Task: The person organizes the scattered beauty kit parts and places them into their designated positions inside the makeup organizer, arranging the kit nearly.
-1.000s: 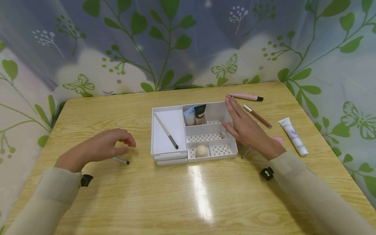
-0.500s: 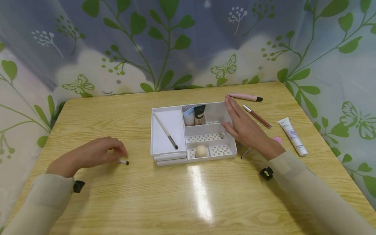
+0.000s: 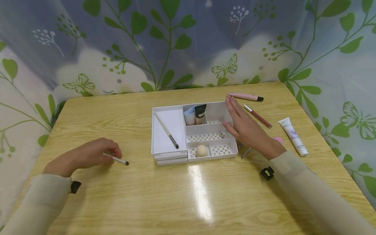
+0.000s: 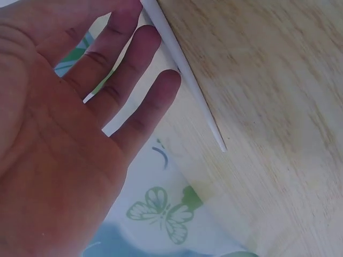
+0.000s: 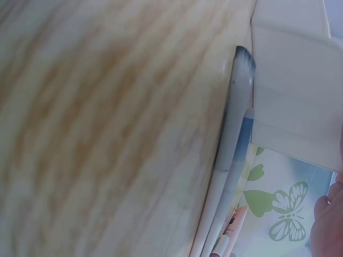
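A: What is the left hand doing?

B: The left hand (image 3: 89, 154) is at the left side of the wooden bench (image 3: 132, 195), its fingers curled and pinching a small makeup brush (image 3: 117, 159). The brush's dark tip points right, toward a white organizer (image 3: 173, 120), and stops well short of it. In the left wrist view, its pale handle tapers past the fingertips.

A: And the right hand?

B: The right hand (image 3: 246, 130) rests on the organizer's right wall, its straight fingers together at the back corner and its thumb spread apart from them.

A: What is inside the organizer?

B: A longer brush (image 3: 166, 130) lies slantwise in the left tray. In a back compartment, a light blue tube (image 3: 189, 117) leans beside a dark-ended tube (image 3: 200, 114). A round beige sponge (image 3: 201, 151) sits in a front compartment.

A: Anything to the right?

B: On the bench, a pink tube (image 3: 243, 96) with a black end, a brownish-red lip gloss (image 3: 258, 117) and a white tube (image 3: 293, 137) with purple print.
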Motion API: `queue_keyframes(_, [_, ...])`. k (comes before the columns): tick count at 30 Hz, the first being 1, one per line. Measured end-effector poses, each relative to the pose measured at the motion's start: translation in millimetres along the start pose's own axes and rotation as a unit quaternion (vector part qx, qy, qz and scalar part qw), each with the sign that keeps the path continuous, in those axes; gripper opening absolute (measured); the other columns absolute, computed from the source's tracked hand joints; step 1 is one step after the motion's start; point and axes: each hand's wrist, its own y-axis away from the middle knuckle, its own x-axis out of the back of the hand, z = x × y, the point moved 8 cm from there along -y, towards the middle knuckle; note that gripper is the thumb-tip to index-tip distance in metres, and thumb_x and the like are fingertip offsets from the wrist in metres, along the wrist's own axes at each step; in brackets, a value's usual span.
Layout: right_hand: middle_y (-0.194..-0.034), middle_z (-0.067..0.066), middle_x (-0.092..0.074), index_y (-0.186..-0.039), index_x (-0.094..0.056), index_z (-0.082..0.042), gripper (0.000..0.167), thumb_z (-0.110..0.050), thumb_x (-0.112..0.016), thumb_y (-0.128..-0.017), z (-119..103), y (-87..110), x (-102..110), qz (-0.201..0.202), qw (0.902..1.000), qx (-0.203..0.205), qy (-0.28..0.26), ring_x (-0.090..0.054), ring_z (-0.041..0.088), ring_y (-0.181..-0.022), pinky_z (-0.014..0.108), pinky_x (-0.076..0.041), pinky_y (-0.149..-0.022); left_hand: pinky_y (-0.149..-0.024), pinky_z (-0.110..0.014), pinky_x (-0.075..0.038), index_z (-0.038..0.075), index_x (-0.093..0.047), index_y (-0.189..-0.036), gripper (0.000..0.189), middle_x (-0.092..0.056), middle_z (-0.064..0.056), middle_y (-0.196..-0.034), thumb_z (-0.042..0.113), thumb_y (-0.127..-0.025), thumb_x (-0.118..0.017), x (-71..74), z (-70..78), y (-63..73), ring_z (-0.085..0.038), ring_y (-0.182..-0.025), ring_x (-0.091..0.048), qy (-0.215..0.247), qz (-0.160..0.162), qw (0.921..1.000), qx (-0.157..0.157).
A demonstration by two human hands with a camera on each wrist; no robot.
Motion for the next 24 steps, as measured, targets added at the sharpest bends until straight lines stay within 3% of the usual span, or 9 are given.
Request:
queue_keyframes(10, [-0.18, 0.029, -0.013, -0.171, -0.011, 0.008, 0.086, -0.014, -0.067, -0.109, -1.5, -0.1, 1.7, 0.012, 0.9998, 0.015, 0.009, -0.018, 0.044, -0.168, 0.059, -0.028, -0.134, -0.085, -0.033, -0.062, 0.024, -0.073, -0.095, 0.023, -0.07, 0.009, -0.099, 0.002, -0.096, -0.08, -1.6, -5.5, -1.2, -0.009, -0.097, -0.069, -0.013, 0.006, 0.9999, -0.006])
queue_keyframes(19, [-0.18, 0.03, -0.012, -0.171, -0.01, 0.008, 0.085, -0.015, -0.066, -0.11, -0.6, -0.7, 0.7, 0.0, 1.0, 0.006, 0.004, -0.017, 0.044, -0.168, 0.058, -0.027, -0.135, -0.078, -0.028, -0.052, 0.022, -0.073, -0.098, 0.01, -0.066, 0.006, -0.1, 0.014, -0.1, -0.08, -0.8, -11.6, 0.4, -0.005, -0.089, -0.056, 0.014, -0.005, 0.9998, 0.014])
queue_keyframes(24, [-0.181, 0.028, -0.01, -0.172, -0.009, 0.007, 0.085, -0.016, -0.065, -0.111, 0.4, -0.2, 0.2, -0.002, 1.0, 0.004, 0.002, -0.016, 0.042, -0.169, 0.058, -0.027, -0.135, -0.079, -0.029, -0.054, 0.018, -0.074, -0.102, 0.004, -0.07, 0.009, -0.1, 0.017, -0.102, -0.078, 1.8, -9.5, -1.5, -0.005, -0.091, -0.06, 0.005, 0.005, 0.9998, 0.017])
